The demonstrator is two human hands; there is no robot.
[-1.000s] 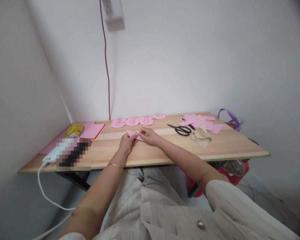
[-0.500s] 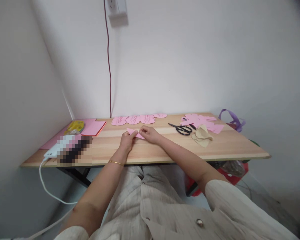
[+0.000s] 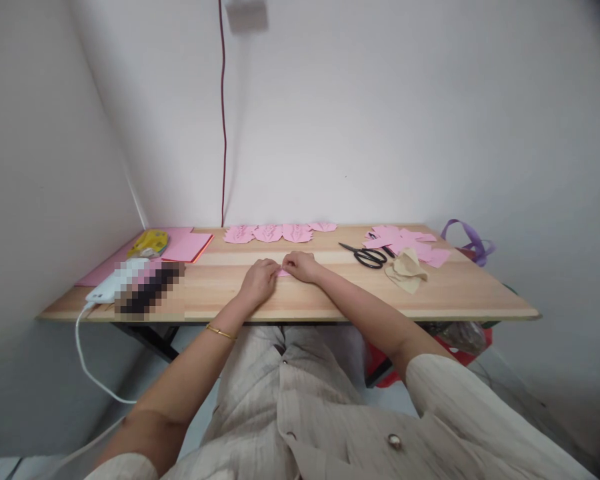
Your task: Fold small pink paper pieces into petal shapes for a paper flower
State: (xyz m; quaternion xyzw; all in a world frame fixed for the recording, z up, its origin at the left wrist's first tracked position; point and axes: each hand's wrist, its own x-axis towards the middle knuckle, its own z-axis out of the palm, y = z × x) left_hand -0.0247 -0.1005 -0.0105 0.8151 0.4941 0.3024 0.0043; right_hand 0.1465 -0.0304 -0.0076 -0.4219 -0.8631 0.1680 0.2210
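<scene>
Pinching pink paper point(image 3: 283, 273) w/ both hands point(image 3: 261, 281), at wood tbl point(image 3: 300, 303), blk scissors point(image 3: 359, 253) to R, pink cutouts point(image 3: 269, 233) behind

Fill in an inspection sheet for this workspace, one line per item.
Surface: wood-grain table, things along its back and both ends.
Job's things: a small pink piece between the hands, mostly hidden; four pink cutouts in a row along the back.
Clutter: at left, sheets, a yellow packet, a white device; at right, black scissors, pink scraps, crumpled tan material.
Hands: left hand and right hand close together, fingers at the piece; exact grip hidden.
Cables: white cable from the device, hanging past the front edge; dark red cord down the wall.
Surroundings: pale wall behind; purple ribbon at the right end.
</scene>
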